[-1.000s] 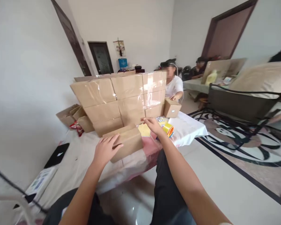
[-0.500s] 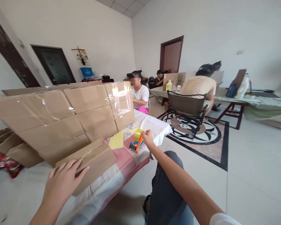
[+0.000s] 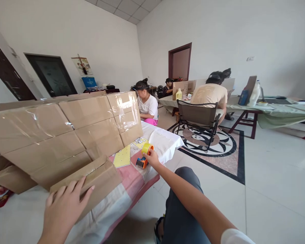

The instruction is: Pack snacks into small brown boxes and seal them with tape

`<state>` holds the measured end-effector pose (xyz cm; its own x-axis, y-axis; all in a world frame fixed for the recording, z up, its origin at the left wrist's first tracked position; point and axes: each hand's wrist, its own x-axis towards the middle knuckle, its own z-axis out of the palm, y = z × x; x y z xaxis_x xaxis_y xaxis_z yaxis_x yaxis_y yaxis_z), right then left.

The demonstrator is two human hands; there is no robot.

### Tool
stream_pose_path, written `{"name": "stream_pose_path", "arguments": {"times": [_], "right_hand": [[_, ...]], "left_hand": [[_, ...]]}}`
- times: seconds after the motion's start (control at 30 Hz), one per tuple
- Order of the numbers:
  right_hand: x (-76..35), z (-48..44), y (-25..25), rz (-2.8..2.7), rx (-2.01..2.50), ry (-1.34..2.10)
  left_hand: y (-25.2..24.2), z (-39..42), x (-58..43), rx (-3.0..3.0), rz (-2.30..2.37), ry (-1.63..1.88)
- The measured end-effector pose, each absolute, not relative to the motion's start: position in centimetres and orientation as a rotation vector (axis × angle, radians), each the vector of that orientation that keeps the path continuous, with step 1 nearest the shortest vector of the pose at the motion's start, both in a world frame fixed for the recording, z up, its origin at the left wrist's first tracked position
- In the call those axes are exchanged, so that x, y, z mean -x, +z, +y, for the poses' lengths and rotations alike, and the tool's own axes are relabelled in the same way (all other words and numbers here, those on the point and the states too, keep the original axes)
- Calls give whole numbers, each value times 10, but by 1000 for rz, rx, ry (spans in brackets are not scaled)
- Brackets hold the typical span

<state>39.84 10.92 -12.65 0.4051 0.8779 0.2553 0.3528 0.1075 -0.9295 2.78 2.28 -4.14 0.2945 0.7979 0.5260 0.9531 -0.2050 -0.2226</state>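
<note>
A closed brown cardboard box (image 3: 101, 183) lies on the cloth-covered table (image 3: 132, 173), with a shiny strip along its top seam. Resting on its near end is my left hand (image 3: 66, 200), fingers stretched over the top and thumb along the side. My right hand (image 3: 151, 158) is closed on a tape dispenser (image 3: 142, 162) with orange and blue parts and a yellow roll of tape. The dispenser is beyond the box's far end, over the tabletop. Part of its handle is hidden by my fingers.
Taped cardboard boxes (image 3: 96, 122) are stacked behind the box. A yellow patterned piece (image 3: 122, 156) lies on the cloth. Someone in a white shirt (image 3: 148, 106) sits beyond the table. Another person (image 3: 208, 93) sits in a folding chair (image 3: 197, 112) at the right.
My right hand has turned the tape dispenser, so the roll's orange side now shows. My left hand stays on the box. The view has shifted slightly.
</note>
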Motion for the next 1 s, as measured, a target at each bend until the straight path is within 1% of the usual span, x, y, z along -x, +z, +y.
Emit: {"name": "stream_pose_path", "arguments": {"times": [0.2,0.33,0.43,0.5,0.57,0.63,0.73,0.83,0.93,1.0], "right_hand": [[-386,105,-111,-1148,1287,602],[-377,87,-85,-1148,1104,605],[-362,61,-66,-1153,998,686],[-346,39,-59,-1193,920,784],[-329,18,-57,-1287,841,824],[-314,2,-59,-1423,783,760],[-307,-2,-67,-1542,784,586],[-317,11,-72,-1613,841,404],[-327,29,-74,-1747,809,261],[-331,39,-77,-1761,782,238]], "left_hand": [[-40,18,-46,1979,-1643,-402],[-29,10,-46,1954,-1701,-564],[-19,1,-52,1941,-1711,-778],[-21,-3,-66,2148,-1703,-913],[-33,-5,-89,2487,-1723,-1084],[-51,-8,-115,2719,-1818,-1350],[-71,-15,-146,2841,-1914,-1733],[-67,-25,-159,2791,-1966,-1990],[-56,-31,-161,2707,-2133,-2333],[-55,-31,-162,2712,-2271,-2324]]}}
